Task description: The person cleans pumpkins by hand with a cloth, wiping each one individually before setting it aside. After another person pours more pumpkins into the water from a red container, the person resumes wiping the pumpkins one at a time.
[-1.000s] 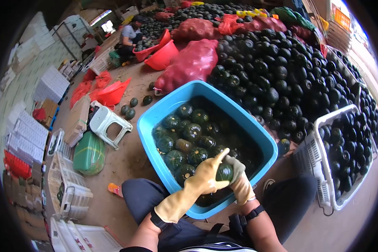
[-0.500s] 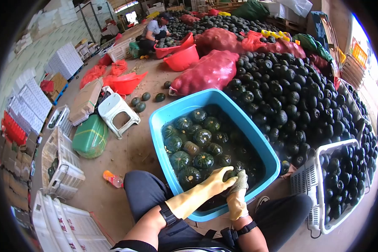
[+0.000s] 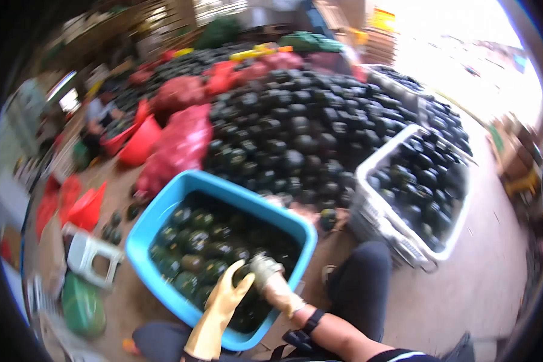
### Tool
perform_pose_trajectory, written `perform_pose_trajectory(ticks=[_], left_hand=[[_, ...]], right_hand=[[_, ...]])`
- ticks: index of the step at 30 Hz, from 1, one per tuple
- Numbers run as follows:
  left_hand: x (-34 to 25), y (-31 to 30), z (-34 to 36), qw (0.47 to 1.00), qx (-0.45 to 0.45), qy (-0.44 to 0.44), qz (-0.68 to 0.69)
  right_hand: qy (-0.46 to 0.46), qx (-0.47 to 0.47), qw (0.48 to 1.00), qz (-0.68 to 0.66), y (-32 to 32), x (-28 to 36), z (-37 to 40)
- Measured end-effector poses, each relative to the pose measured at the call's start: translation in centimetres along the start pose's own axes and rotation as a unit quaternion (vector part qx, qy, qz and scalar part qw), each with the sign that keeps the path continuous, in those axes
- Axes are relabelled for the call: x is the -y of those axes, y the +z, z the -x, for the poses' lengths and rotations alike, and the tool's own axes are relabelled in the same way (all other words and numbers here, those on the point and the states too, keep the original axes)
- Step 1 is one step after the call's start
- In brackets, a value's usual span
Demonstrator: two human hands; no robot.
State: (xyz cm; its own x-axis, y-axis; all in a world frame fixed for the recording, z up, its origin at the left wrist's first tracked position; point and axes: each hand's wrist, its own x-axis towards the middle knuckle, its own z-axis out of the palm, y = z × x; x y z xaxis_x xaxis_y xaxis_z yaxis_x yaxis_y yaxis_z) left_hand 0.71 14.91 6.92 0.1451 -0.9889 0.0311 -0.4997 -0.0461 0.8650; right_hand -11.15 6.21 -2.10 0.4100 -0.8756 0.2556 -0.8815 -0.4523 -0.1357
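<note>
A: Where's the squash point(image 3: 246, 279) right now?

B: Low over the near corner of the blue tub point(image 3: 247, 198), between two yellow gloves. The right hand point(image 3: 265, 268) has its fingers curled closed over the top. The left hand point(image 3: 222, 300) lies against its side with fingers spread apart. The view is smeared, so I can't tell more than that

A: How would you handle it well?

B: I'd bring the left palm under it and keep it over the tub. A wet rind on rubber likely slips

A: What's in the tub?

B: Dark green squashes point(image 3: 196, 241) packed close. They look wet, but I can't make out a waterline

A: And around it?

B: A white crate point(image 3: 368, 211) just right of the tub, full of the same. Beyond both, a big loose pile point(image 3: 295, 120), with red net sacks point(image 3: 178, 145) at its left edge
</note>
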Motion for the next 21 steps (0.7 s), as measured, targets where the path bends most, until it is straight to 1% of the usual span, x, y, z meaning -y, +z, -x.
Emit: perform_pose_trajectory(ticks=[1,2,4,5,6,7,8,9,10,11,12,13,14,15,16,17,18,19,20,21], left_hand=[[1.9,1.1,0.6,0.983,0.031,-0.061,0.171],[3.1,1.7,0.5,0.933,0.054,-0.134,0.329],[-0.2,0.1,1.0,0.875,0.061,-0.237,0.417],[2.4,-1.0,1.0,0.841,0.122,-0.256,0.461],[3.5,-1.9,1.2,0.787,0.122,-0.351,0.493],[4.4,-2.7,0.8,0.776,0.146,-0.372,0.488],[5.3,-3.3,0.4,0.764,0.167,-0.393,0.484],[4.9,-3.6,-0.6,0.777,0.164,-0.403,0.454],[2.2,-4.2,-2.6,0.810,0.182,-0.408,0.380],[-0.7,-4.6,-4.7,0.827,0.175,-0.429,0.318],[-3.4,-4.4,-7.6,0.852,0.189,-0.395,0.288],[-6.6,-2.6,-11.9,0.834,0.150,-0.422,0.324],[-11.0,-1.1,-15.9,0.865,0.119,-0.363,0.324],[-13.3,1.2,-20.5,0.774,0.162,-0.238,0.564],[-16.0,2.0,-25.0,0.841,0.157,-0.110,0.506],[-19.6,2.2,-28.5,0.953,0.085,0.061,0.283],[-22.4,2.1,-31.1,0.974,-0.004,0.175,0.145],[-25.2,1.8,-32.9,0.966,-0.084,0.233,0.078],[-25.4,1.9,-33.5,0.963,-0.066,0.206,0.159],[-25.7,1.8,-33.9,0.953,-0.053,0.178,0.239]], right_hand=[[0.007,0.027,0.995,-0.092,-0.8,0.0,-0.3],[0.006,0.038,0.997,-0.065,-1.6,0.1,-0.2],[-0.031,0.157,0.985,-0.055,-1.9,0.1,-0.8],[-0.026,0.154,0.986,-0.060,-2.2,0.1,-0.8],[0.006,0.161,0.985,-0.055,-3.0,0.6,-0.7],[0.035,0.172,0.983,-0.051,-3.0,0.6,-0.6],[0.033,0.173,0.983,-0.056,-2.9,0.5,-0.3],[-0.030,0.143,0.989,-0.026,-2.3,0.4,0.2],[-0.073,0.125,0.989,-0.016,-1.4,0.2,-0.2],[-0.115,0.104,0.988,-0.004,-0.6,0.0,-0.6],[-0.073,0.109,0.971,-0.202,1.5,-1.0,-1.0],[-0.027,0.124,0.911,-0.393,3.9,-1.8,-1.0],[0.026,0.150,0.810,-0.566,6.5,-2.1,-0.5],[0.091,0.182,0.676,-0.708,7.1,-2.1,0.4],[0.167,0.212,0.548,-0.792,7.9,-2.0,1.8],[0.253,0.219,0.407,-0.850,6.9,-1.9,2.8],[0.255,0.209,0.311,-0.892,7.1,-2.2,3.0],[0.218,0.200,0.248,-0.923,7.4,-2.1,3.0],[0.192,0.193,0.200,-0.941,7.4,-2.0,3.2],[0.175,0.188,0.165,-0.952,6.4,-1.6,2.6]])
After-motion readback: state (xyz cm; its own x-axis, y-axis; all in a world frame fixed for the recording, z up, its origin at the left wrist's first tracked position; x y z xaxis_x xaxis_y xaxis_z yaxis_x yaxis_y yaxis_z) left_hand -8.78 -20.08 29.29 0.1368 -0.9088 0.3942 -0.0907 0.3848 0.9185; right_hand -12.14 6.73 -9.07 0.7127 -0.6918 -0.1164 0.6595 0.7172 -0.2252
